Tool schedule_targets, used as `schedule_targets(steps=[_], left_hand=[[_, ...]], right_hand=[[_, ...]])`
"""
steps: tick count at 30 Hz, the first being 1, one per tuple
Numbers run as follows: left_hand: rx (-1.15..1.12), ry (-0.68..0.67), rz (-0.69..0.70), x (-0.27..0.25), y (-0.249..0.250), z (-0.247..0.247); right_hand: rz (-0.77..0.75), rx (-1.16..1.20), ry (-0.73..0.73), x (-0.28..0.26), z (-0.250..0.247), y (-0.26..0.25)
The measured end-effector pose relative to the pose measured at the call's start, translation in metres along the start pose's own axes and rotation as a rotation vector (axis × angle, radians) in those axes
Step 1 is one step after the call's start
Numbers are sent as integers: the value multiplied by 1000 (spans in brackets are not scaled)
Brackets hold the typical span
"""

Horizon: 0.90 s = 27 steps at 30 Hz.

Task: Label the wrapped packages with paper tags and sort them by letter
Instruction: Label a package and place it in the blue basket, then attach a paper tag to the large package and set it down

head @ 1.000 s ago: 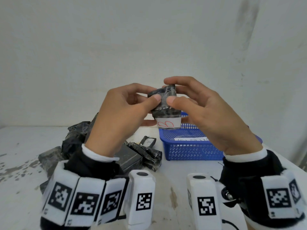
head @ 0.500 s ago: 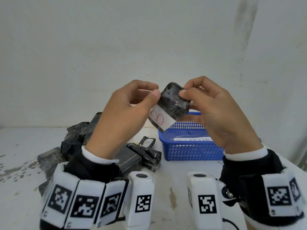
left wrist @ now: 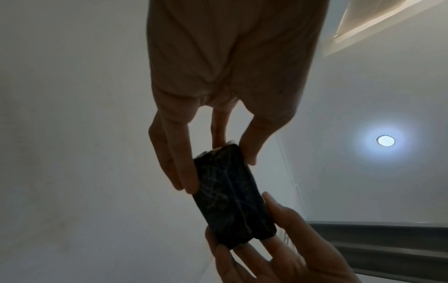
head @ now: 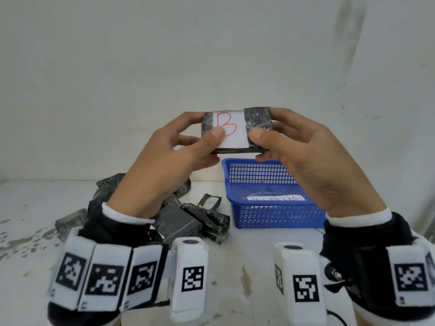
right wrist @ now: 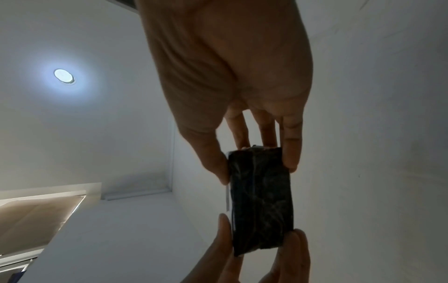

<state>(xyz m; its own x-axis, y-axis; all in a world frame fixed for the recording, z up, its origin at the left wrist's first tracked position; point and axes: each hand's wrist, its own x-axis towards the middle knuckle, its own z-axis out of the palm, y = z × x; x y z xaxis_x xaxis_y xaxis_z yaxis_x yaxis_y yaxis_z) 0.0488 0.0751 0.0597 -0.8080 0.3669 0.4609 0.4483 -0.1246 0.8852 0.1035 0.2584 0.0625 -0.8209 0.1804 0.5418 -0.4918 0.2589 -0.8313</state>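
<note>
Two hands hold one small rectangular package wrapped in crinkled black plastic film point(head: 236, 131) in the air above the far rim of a blue perforated plastic basket point(head: 270, 209). The left hand point(head: 162, 170) pinches its left end, thumb on the front; the right hand point(head: 313, 165) pinches the right end the same way. A white paper tag with a red letter B point(head: 231, 129) lies flat on the face turned to the camera. The package looks light and stiff enough to keep its shape, though the film is likely slippery; gripping the short ends leaves the tag clear. Half a second earlier the package was tilted with its tag angled down and left; now it is level, tag facing front. More black-wrapped packages point(head: 188, 220) lie left of the basket.
</note>
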Motion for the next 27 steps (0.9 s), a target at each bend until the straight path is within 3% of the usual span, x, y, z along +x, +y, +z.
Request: schedule_targets(steps=[9,18,22,27], left_hand=[[15,26,24,0,-1,1],[41,84,119,2,-11,22],[34,85,90,4,-19,41],[29,63,-14,19,-32,69]], right_hand=[[-42,-60,-67,-4,-1,1],[-10,-105,11,-4,-11,-2],[5,-149,-43,-6,-30,-3],[94,-381,-114,-4,-63,13]])
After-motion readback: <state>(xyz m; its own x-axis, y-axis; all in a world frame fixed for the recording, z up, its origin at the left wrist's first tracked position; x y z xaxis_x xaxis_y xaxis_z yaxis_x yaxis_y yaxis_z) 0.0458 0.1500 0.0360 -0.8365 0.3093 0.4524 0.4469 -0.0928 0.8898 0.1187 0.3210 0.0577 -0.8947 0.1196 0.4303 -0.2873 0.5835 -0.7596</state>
